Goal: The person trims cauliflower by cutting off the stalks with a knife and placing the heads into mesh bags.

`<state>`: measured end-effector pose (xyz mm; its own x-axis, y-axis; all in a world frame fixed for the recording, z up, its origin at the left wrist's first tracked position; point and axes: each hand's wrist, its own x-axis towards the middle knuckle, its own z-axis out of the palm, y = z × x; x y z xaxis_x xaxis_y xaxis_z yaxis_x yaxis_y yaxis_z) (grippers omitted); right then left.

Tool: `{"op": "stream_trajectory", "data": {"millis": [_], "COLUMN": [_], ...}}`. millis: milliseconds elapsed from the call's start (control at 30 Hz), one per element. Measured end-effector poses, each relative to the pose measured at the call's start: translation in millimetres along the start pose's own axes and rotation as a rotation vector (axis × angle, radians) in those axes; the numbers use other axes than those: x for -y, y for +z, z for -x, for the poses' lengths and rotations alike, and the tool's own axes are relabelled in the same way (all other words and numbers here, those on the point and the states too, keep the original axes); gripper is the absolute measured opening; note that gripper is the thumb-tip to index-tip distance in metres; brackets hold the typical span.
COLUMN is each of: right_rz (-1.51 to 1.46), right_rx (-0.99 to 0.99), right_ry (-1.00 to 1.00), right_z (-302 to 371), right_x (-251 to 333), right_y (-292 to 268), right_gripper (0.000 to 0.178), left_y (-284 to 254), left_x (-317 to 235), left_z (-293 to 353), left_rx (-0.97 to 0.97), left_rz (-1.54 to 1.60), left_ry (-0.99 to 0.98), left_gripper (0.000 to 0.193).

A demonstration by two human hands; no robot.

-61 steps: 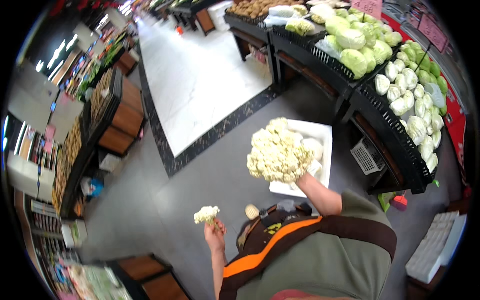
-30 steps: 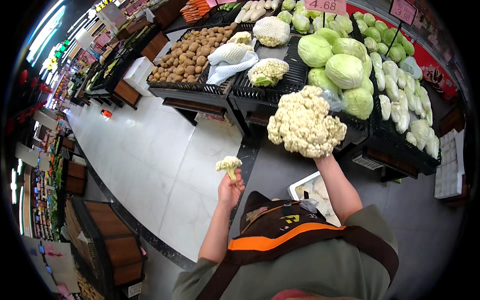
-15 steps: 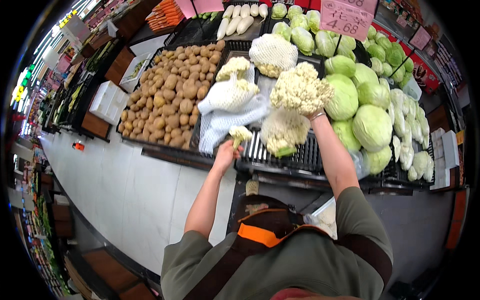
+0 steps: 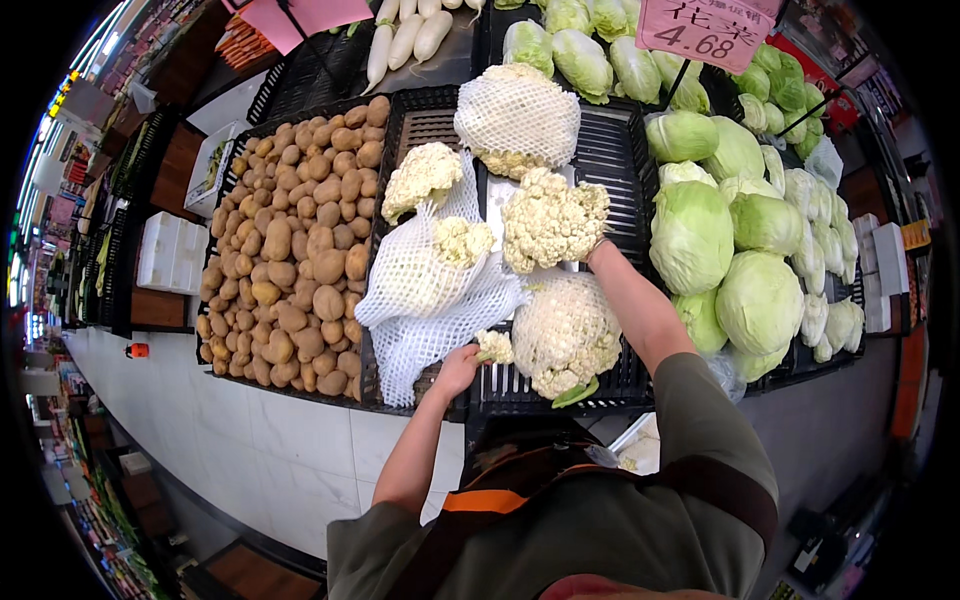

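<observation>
My left hand (image 4: 458, 371) pinches a small cauliflower floret (image 4: 495, 347) by its stem, over the front of the black crate (image 4: 628, 385). My right hand (image 4: 598, 252) is beneath a large cauliflower head (image 4: 553, 218) and holds it; its fingers are hidden there. Just in front lies a second head, a cauliflower in thin netting (image 4: 566, 332) with a green leaf at its base. Behind sits another cauliflower in a white foam net (image 4: 518, 112). To the left are a bare cauliflower (image 4: 422, 178), a netted one (image 4: 415, 265) and a loose white foam net (image 4: 425, 335).
Potatoes (image 4: 290, 250) fill the crate on the left. Round green cabbages (image 4: 692, 235) are piled on the right, with paler bundled vegetables beyond. White radishes (image 4: 405, 40) and napa cabbages (image 4: 585, 65) lie at the back. A pink price sign (image 4: 705, 30) stands over them.
The view has shifted, so the crates sit lower and further left. My left hand has brought the floret closer to the front netted cauliflower. The right hand still holds the large head.
</observation>
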<state>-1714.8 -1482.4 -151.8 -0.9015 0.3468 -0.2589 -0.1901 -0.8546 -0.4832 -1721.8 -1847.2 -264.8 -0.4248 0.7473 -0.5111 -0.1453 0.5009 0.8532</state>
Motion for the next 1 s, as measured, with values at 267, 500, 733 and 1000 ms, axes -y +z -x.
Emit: {"op": "stream_trajectory", "data": {"millis": [267,500,733,1000], "right_rz": [0.143,0.723,0.645,0.727], "right_rx": [-0.140,-0.348,-0.739,-1.012], "right_ry": [0.217,0.438,0.259,0.134], "right_z": [-25,-23,-23,19], "right_x": [-2,36,30,25], "right_y": [-57,-86,-126,-115], "right_gripper": [0.048,0.045,0.020,0.026], "left_y": [9,16,13,9], "left_x": [-62,-72,-86,-100], "left_z": [26,27,44,79], "left_rx": [-0.354,-0.510,-0.477,-0.506], "left_rz": [-0.492,-0.680,-0.644,-0.586], "left_ry": [0.242,0.324,0.323,0.375], "left_gripper": [0.025,0.032,0.036,0.037]}}
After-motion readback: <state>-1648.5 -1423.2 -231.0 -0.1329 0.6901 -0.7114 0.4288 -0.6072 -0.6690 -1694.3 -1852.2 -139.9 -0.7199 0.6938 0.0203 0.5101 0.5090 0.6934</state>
